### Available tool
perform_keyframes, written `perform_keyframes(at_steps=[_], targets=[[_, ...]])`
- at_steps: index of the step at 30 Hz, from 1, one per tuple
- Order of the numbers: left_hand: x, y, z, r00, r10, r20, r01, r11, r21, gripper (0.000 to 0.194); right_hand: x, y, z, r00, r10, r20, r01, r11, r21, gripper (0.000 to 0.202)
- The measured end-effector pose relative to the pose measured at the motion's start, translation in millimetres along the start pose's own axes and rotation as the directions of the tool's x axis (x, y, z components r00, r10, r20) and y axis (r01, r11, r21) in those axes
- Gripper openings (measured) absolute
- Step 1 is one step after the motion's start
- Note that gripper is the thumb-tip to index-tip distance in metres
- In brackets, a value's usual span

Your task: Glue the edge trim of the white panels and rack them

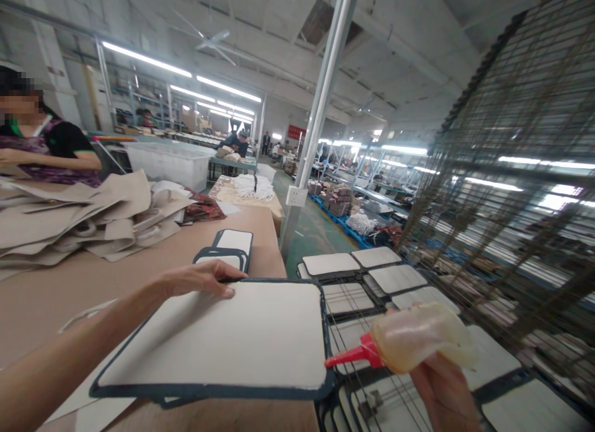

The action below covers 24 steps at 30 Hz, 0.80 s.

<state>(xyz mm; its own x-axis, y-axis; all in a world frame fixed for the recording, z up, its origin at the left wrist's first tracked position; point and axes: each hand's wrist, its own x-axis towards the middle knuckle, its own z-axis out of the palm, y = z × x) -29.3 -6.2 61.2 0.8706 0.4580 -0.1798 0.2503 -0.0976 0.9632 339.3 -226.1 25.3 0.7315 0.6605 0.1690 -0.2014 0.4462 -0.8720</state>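
A large cream panel with a dark blue border (223, 339) is held up over the table's edge. My left hand (204, 279) pinches its upper edge, thumb on the cream face. In my right hand (444, 385) is a translucent squeeze bottle of yellowish liquid (418, 336). The bottle's red nozzle (356, 352) points left, its tip at the panel's right border near the lower right corner. Behind my left hand, smaller dark-edged panels (235, 241) lie on the table.
Cream fabric pieces (106, 215) pile up on the brown table (260, 233) at left. Similar bordered panels (397, 277) lie on a wire rack at right, its raised wire grids (511, 141) above. A metal pole (309, 147) rises ahead. A person (51, 141) sits at far left.
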Motion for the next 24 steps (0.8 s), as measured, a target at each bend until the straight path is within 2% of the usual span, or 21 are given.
perform_keyframes(at_steps=[4, 9, 16, 21, 24], targets=[[-2.1, -1.4, -0.8, 1.000, 0.009, -0.015, -0.009, 1.000, 0.009, 0.045, -5.7, -4.6, 3.2, 0.997, 0.022, 0.070, -0.022, 1.000, 0.001, 0.080], [-1.0, -9.7, -4.1, 0.999, 0.010, -0.040, -0.010, 1.000, 0.003, 0.048, -3.9, 4.0, -9.3, 0.998, -0.057, 0.012, 0.057, 0.997, -0.050, 0.075], [-2.0, -19.4, 0.2, 0.996, 0.042, -0.082, -0.049, 0.995, -0.085, 0.045, -11.6, 6.9, -12.7, 0.998, -0.062, 0.011, 0.062, 0.998, -0.013, 0.072], [-0.5, -26.3, 9.2, 0.990, 0.011, -0.141, -0.033, 0.987, -0.156, 0.046, -8.4, 22.6, -26.1, 0.975, -0.190, -0.115, 0.168, 0.970, -0.179, 0.055], [2.1, -34.5, 14.5, 0.982, 0.018, -0.189, -0.053, 0.982, -0.180, 0.046, -11.4, 27.0, -22.2, 0.949, -0.284, -0.137, 0.249, 0.942, -0.225, 0.046]])
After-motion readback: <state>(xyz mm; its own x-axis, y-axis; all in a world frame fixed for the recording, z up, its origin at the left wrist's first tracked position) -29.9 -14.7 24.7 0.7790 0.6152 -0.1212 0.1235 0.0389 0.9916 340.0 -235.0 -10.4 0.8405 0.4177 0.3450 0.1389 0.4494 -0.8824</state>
